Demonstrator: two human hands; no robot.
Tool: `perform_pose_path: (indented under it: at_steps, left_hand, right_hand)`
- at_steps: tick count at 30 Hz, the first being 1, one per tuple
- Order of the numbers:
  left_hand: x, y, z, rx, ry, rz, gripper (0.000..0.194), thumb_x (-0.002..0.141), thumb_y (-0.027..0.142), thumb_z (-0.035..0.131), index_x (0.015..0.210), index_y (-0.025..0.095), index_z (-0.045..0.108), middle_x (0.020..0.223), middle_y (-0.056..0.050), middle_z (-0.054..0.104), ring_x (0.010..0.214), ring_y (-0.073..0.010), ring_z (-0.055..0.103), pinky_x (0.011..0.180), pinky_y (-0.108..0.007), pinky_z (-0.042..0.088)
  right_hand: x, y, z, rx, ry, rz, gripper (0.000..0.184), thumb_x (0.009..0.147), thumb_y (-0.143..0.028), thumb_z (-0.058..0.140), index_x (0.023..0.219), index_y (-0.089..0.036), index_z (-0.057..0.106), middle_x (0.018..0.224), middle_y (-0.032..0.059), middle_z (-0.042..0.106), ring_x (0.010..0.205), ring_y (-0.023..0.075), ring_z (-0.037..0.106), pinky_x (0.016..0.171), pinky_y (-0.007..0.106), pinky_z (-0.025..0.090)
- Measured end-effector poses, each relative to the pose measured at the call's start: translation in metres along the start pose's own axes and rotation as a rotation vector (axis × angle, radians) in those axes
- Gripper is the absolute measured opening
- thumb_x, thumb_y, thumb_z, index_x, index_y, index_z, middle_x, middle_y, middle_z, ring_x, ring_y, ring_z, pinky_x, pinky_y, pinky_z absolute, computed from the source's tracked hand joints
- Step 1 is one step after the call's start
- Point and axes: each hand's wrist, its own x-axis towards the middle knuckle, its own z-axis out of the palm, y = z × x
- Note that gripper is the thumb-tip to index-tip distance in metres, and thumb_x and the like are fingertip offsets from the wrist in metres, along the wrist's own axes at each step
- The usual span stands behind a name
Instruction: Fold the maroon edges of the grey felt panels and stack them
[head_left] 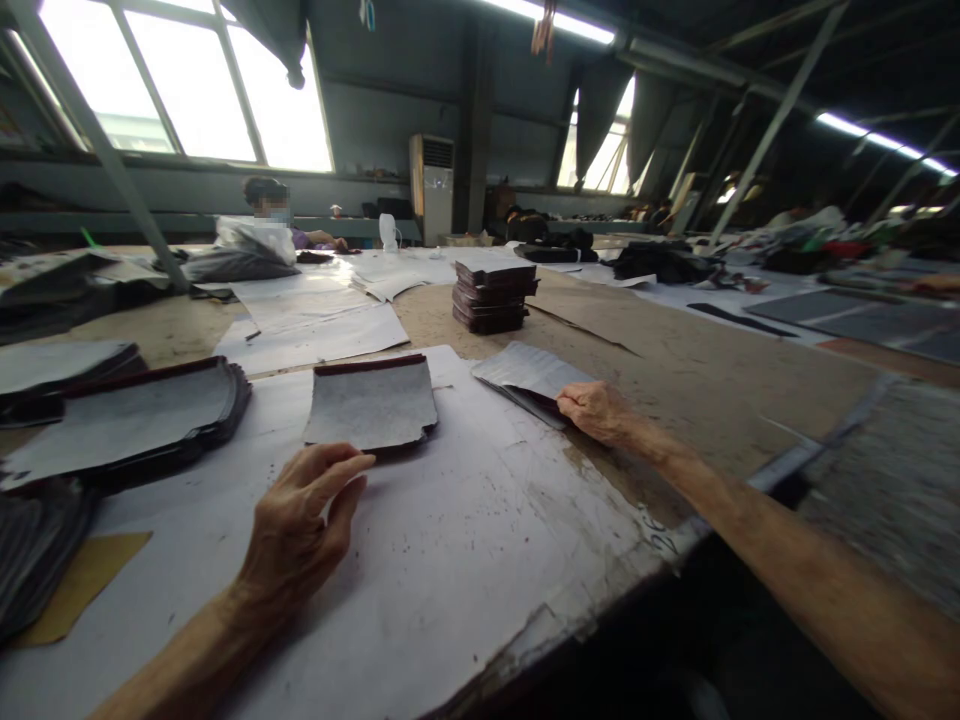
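My right hand (596,412) is closed on the near right corner of a grey sheet (529,366), the top one of a thin stack of dark-edged pieces. That corner is raised a little, with a dark gap under it. My left hand (304,515) hovers over the white paper (450,560), thumb and forefinger apart and nothing between them. Its fingertips are at the near edge of a grey cut-piece stack (371,402) with a dark red back edge; whether they touch it I cannot tell.
A tall bundle of dark red-edged pieces (493,297) stands farther back. At left lie larger stacked pieces (150,405) and a yellow-brown card (86,585). The table edge (697,530) runs along the right. A person (300,235) sits across the table.
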Motion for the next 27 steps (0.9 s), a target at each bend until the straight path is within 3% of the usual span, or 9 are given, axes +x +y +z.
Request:
perform_pose_path:
  at_steps: [4, 7, 12, 16, 19, 27]
  left_hand:
    - [0.000, 0.010, 0.006, -0.090, -0.148, 0.138, 0.022, 0.083, 0.014, 0.049, 0.103, 0.019, 0.057, 0.100, -0.007, 0.059, 0.087, -0.0191, 0.055, 0.075, -0.035, 0.047]
    - [0.015, 0.030, 0.017, -0.153, -0.348, 0.237, 0.026, 0.085, 0.015, 0.044, 0.111, 0.018, 0.052, 0.108, -0.008, 0.059, 0.091, -0.0202, 0.053, 0.077, -0.036, 0.044]
    - [0.063, 0.076, 0.061, -0.164, -0.607, 0.335, 0.030, 0.088, 0.024, 0.041, 0.115, 0.016, 0.050, 0.118, -0.007, 0.055, 0.097, -0.0212, 0.051, 0.083, -0.037, 0.039]
    - [0.091, 0.097, 0.107, -0.151, -0.597, 0.303, 0.029, 0.090, 0.029, 0.037, 0.113, 0.018, 0.050, 0.117, -0.006, 0.056, 0.099, -0.0210, 0.050, 0.085, -0.036, 0.037]
    - [0.098, 0.100, 0.129, -0.119, -0.575, 0.221, 0.028, 0.091, 0.031, 0.034, 0.109, 0.018, 0.052, 0.112, -0.006, 0.057, 0.099, -0.0217, 0.050, 0.085, -0.038, 0.036]
    - [0.095, 0.098, 0.141, -0.016, -0.541, 0.036, 0.028, 0.087, 0.039, 0.040, 0.098, 0.018, 0.055, 0.107, -0.008, 0.057, 0.102, -0.0275, 0.044, 0.085, -0.047, 0.032]
  right_hand:
    - [-0.003, 0.002, -0.005, 0.077, -0.017, -0.045, 0.021, 0.088, -0.031, 0.050, 0.098, -0.015, 0.058, 0.098, 0.0042, 0.059, 0.086, 0.0152, 0.058, 0.076, 0.035, 0.048]
    - [-0.006, 0.002, -0.004, 0.118, -0.016, -0.075, 0.020, 0.087, -0.031, 0.051, 0.095, -0.014, 0.059, 0.096, 0.0038, 0.060, 0.086, 0.0151, 0.058, 0.077, 0.035, 0.048]
    - [-0.007, 0.000, 0.005, 0.124, 0.060, -0.037, 0.020, 0.087, -0.031, 0.051, 0.095, -0.014, 0.059, 0.098, 0.0044, 0.060, 0.090, 0.0161, 0.057, 0.081, 0.038, 0.046]
    - [-0.005, 0.000, 0.010, 0.115, 0.093, 0.020, 0.021, 0.087, -0.031, 0.051, 0.098, -0.014, 0.058, 0.100, 0.0048, 0.059, 0.091, 0.0165, 0.057, 0.081, 0.038, 0.046]
    - [-0.003, 0.002, 0.010, 0.132, 0.069, 0.039, 0.021, 0.087, -0.032, 0.050, 0.097, -0.014, 0.058, 0.097, 0.0041, 0.060, 0.088, 0.0157, 0.057, 0.078, 0.036, 0.047]
    - [0.009, 0.012, 0.001, 0.194, -0.019, 0.158, 0.021, 0.087, -0.034, 0.050, 0.095, -0.015, 0.059, 0.092, 0.0030, 0.060, 0.080, 0.0134, 0.058, 0.073, 0.032, 0.049]
